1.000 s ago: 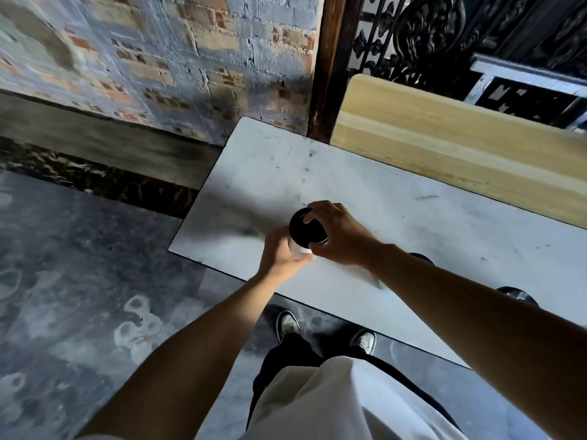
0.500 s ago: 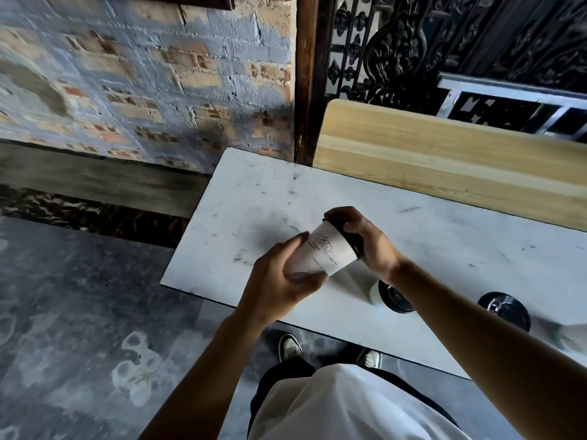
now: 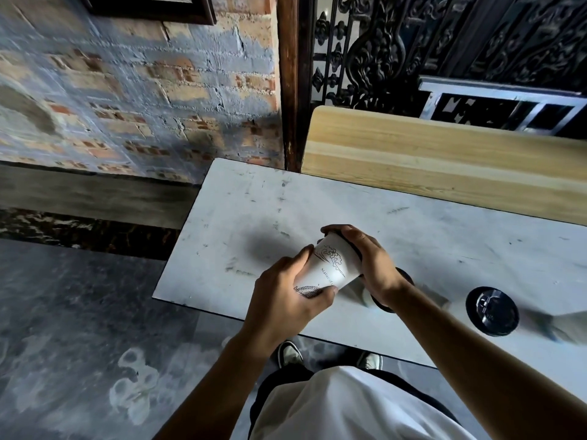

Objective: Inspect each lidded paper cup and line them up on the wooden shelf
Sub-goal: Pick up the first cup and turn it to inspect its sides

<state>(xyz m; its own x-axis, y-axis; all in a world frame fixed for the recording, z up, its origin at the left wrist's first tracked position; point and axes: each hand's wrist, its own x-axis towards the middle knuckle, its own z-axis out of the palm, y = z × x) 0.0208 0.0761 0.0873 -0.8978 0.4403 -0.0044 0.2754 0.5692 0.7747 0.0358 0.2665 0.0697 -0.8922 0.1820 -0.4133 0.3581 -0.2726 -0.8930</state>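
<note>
Both hands clamp one printed paper cup (image 3: 333, 265) tipped sideways above the grey table (image 3: 444, 236), left hand (image 3: 286, 296) at its base, right hand (image 3: 368, 265) over the lid, likely for inspection; the wooden shelf (image 3: 444, 154) behind stays bare.

The white paper cup (image 3: 330, 265), printed with line art and text, is tilted on its side above the worktop, black lid end to the far right. Two more black-lidded cups stand upright: one (image 3: 401, 281) near the centre, mostly hidden, one (image 3: 491, 311) right. The wooden shelf (image 3: 444, 163) lies far right.
</note>
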